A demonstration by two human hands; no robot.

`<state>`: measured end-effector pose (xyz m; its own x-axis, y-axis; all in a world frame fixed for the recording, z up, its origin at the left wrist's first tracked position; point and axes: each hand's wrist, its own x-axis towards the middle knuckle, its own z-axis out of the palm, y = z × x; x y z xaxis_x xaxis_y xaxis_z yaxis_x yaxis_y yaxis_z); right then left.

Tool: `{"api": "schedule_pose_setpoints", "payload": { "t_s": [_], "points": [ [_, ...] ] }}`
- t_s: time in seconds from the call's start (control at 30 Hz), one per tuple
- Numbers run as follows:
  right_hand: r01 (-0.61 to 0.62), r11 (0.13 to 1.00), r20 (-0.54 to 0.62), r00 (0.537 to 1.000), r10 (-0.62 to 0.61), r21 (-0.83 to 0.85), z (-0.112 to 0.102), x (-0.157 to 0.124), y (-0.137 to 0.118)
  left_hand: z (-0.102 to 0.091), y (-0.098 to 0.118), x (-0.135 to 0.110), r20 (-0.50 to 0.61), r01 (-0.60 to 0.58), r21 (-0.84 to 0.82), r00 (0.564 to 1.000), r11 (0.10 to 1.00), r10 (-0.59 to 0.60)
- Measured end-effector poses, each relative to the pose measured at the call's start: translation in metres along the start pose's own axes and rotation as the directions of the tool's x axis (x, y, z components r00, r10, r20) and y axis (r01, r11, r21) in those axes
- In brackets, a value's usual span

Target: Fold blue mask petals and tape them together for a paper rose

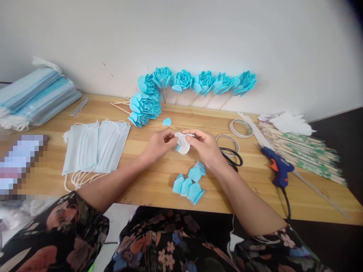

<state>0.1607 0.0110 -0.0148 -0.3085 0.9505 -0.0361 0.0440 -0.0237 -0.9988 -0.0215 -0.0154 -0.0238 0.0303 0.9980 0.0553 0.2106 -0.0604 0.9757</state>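
Observation:
Over the middle of the table, my left hand [163, 145] and my right hand [202, 145] pinch a small petal-shaped piece of mask fabric [183, 145] between them. Its white side faces up, and a bit of blue shows at its left edge. Below the hands, near the table's front edge, lie several folded blue fabric petals [188, 187]. A single blue petal [167, 122] rests flat beyond my left hand. Scissors with black handles [234, 156] lie partly hidden beside my right wrist.
Blue fabric flowers on sticks [183, 80] lean along the wall. Face masks [96, 145] and packed mask stacks [36, 98] are at left, beside a blurred phone-like object [22, 162]. Tape rolls [241, 128], a blue glue gun [279, 166] and wrapped chopsticks [306, 151] lie at right.

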Motion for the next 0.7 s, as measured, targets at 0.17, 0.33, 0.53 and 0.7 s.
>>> {"api": "schedule_pose_setpoints", "payload": {
  "t_s": [0.17, 0.33, 0.53, 0.7],
  "points": [
    [-0.012, 0.997, -0.031, 0.999, 0.014, 0.08, -0.0046, 0.0036, 0.002, -0.0036, 0.0004, 0.0028, 0.126, 0.167, -0.407, 0.984, 0.898, -0.126],
    [-0.019, 0.994, 0.062, 0.998, 0.012, 0.104, -0.0031, 0.0035, 0.002, -0.0027, -0.0001, 0.0025, 0.165, 0.211, -0.537, 0.976, 0.817, -0.144],
    [-0.03, 0.999, 0.132, 0.991, 0.025, 0.041, -0.0011, 0.0017, 0.0006, -0.0026, 0.0031, 0.0019, 0.15, 0.206, -0.561, 0.978, 0.802, -0.146],
    [-0.074, 0.995, 0.12, 0.991, 0.066, 0.064, -0.0017, 0.0027, 0.0023, -0.0033, 0.0048, 0.002, 0.155, 0.216, -0.55, 0.976, 0.807, -0.155]
  ]
}}
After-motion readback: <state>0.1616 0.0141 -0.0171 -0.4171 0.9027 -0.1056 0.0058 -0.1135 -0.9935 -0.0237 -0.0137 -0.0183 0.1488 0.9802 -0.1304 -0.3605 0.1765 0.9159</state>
